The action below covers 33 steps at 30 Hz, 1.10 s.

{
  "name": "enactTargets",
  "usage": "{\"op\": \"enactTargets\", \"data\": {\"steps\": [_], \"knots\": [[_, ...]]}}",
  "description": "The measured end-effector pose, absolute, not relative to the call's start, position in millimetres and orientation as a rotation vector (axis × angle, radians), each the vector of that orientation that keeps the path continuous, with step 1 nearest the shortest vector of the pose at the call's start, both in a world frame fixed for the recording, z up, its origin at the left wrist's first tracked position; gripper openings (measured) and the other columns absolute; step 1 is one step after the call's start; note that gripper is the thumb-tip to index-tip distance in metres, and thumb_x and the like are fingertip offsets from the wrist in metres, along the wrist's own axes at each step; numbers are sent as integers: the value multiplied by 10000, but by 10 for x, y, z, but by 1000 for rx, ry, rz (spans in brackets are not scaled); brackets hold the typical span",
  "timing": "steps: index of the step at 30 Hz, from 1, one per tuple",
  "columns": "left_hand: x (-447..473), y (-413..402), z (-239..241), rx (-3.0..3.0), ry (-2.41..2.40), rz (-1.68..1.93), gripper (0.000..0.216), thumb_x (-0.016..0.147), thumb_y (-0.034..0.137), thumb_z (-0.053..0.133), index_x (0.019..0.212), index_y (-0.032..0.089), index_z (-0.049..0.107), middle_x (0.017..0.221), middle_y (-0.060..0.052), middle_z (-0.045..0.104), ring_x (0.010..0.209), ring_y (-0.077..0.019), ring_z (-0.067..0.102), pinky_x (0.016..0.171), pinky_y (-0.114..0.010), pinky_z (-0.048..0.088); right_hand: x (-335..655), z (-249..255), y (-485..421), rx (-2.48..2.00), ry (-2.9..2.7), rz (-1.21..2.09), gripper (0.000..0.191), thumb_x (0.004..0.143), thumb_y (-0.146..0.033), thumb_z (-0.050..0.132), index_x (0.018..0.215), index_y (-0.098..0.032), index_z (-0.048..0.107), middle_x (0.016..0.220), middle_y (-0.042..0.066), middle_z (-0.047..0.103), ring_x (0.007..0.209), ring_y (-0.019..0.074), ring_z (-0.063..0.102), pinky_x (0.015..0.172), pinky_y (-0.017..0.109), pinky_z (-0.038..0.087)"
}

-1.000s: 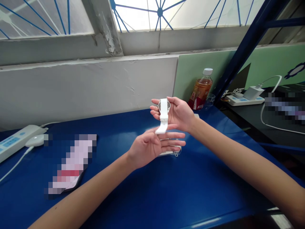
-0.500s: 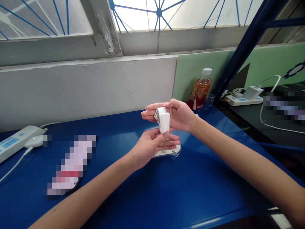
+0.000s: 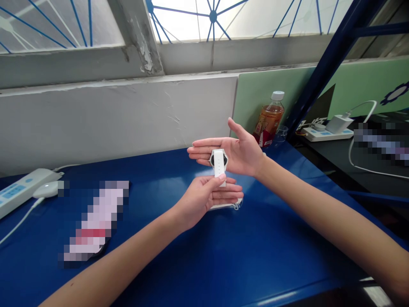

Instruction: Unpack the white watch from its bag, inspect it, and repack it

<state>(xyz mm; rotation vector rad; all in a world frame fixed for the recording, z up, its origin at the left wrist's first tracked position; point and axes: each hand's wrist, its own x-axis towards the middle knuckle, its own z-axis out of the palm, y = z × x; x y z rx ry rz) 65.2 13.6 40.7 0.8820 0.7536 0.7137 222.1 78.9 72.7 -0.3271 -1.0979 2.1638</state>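
A wristwatch (image 3: 219, 163) with a white strap and round case is held upright in the middle of the view. My left hand (image 3: 204, 197) pinches the strap's lower end between its thumb and fingers, the fingers lying straight. The strap crosses in front of the dark watch face and covers part of it. Just behind the watch, my right hand (image 3: 234, 155) stays open, palm facing me, fingers stretched to the left and thumb raised. Whether the watch touches that palm I cannot tell. Partly hidden below my left hand is a flat white object (image 3: 225, 206) with a clear edge.
On the blue table (image 3: 198, 264), a phone-shaped pixelated item (image 3: 99, 221) and a white power strip (image 3: 27, 189) with a cable lie at left. A drink bottle (image 3: 269, 121) stands by the back wall. Another power strip (image 3: 329, 133) sits at right beyond the blue frame (image 3: 332, 64).
My right hand has opened, its thumb lifting away from the watch. The watch has turned, bringing its round case into view behind the strap. My left hand keeps its pinch.
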Motion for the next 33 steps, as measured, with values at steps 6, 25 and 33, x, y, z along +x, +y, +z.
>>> {"op": "enactTargets", "data": {"steps": [6, 25, 33], "knots": [[647, 107, 443, 864, 765, 720, 281, 960, 287, 561, 943, 56, 721, 876, -154, 775, 816, -242, 759, 852, -360, 571, 2223, 719, 816, -448, -1169, 2176, 745, 1000, -597, 198, 1082, -58, 706, 1235, 200, 688, 1231, 276, 602, 1092, 411, 420], [556, 234, 525, 929, 782, 723, 236, 881, 238, 570, 890, 58, 721, 816, -144, 769, 744, -228, 746, 832, -354, 563, 2391, 805, 739, -765, -1536, 1712, 311, 961, -359, 540, 1064, -141, 737, 1160, 124, 725, 1100, 239, 658, 970, 360, 509], [534, 234, 589, 1167, 877, 555, 273, 823, 362, 661, 808, 98, 728, 672, -101, 737, 564, -178, 689, 622, -271, 531, 2685, 639, 383, -981, -1782, 1204, 323, 844, -379, 705, 1111, -199, 736, 933, 59, 757, 767, 189, 689, 682, 318, 570]]}}
